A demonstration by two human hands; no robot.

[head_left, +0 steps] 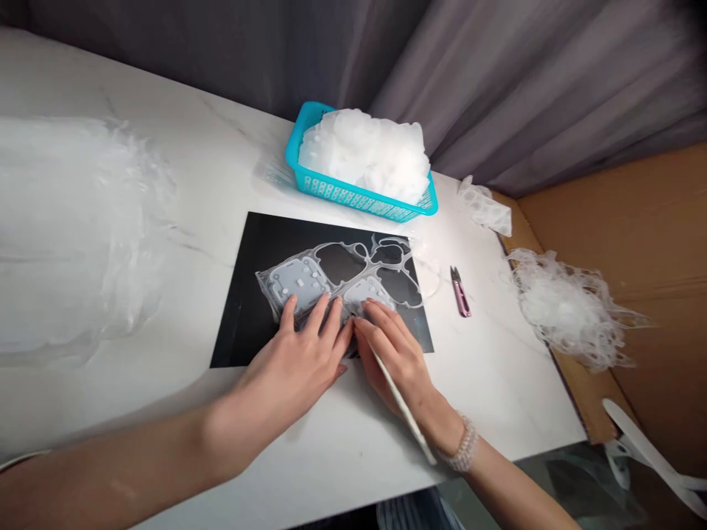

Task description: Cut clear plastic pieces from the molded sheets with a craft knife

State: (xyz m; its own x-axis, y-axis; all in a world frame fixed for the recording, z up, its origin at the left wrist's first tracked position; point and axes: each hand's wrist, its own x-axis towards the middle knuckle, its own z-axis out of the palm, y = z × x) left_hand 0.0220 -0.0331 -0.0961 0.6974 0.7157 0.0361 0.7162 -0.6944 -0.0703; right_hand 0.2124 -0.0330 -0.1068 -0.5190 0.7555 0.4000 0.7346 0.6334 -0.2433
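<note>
A translucent molded silicone sheet (299,282) lies on a black mat (237,324). Its left part still holds pad-shaped pieces, while the right part is a thin web with open holes. My left hand (301,353) rests on the sheet with its fingers spread, pressing the near edge. Close beside it, my right hand (393,353) pinches a slim white pen-like tool (406,412), whose tip meets the sheet between the two hands. The fingers hide the exact contact spot.
Behind the mat stands a turquoise basket (353,197) heaped with white translucent pieces. Pink thread snips (459,293) lie right of the mat. A tangle of clear scraps (568,305) sits by a cardboard box (635,272). Stacked clear sheets (71,243) cover the left side.
</note>
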